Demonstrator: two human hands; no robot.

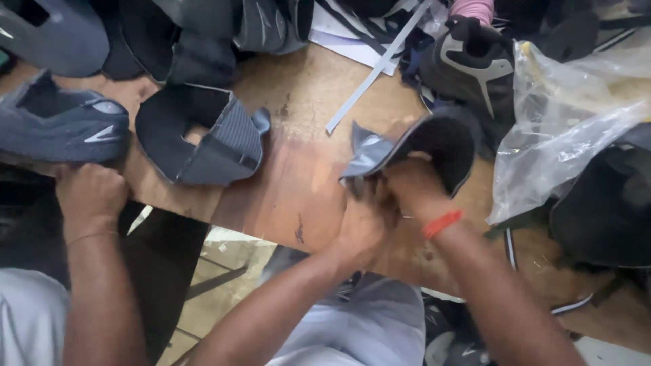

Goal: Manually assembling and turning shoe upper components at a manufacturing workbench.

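Note:
My left hand (pixel 363 227) and my right hand (pixel 413 186) meet over the wooden table (pixel 298 190), both closed on a dark grey and black shoe upper (pixel 434 142). The upper curls open toward the right, with a grey flap (pixel 366 154) sticking out on its left. My right wrist carries an orange band (pixel 442 223). My fingertips are hidden under the fabric.
A second folded shoe upper (pixel 203 135) lies left of centre. A grey shoe (pixel 61 125) sits at the left edge, with another person's hand (pixel 88 193) below it. A clear plastic bag (pixel 569 122), a black shoe (pixel 475 64) and a grey strip (pixel 376 68) lie right and behind.

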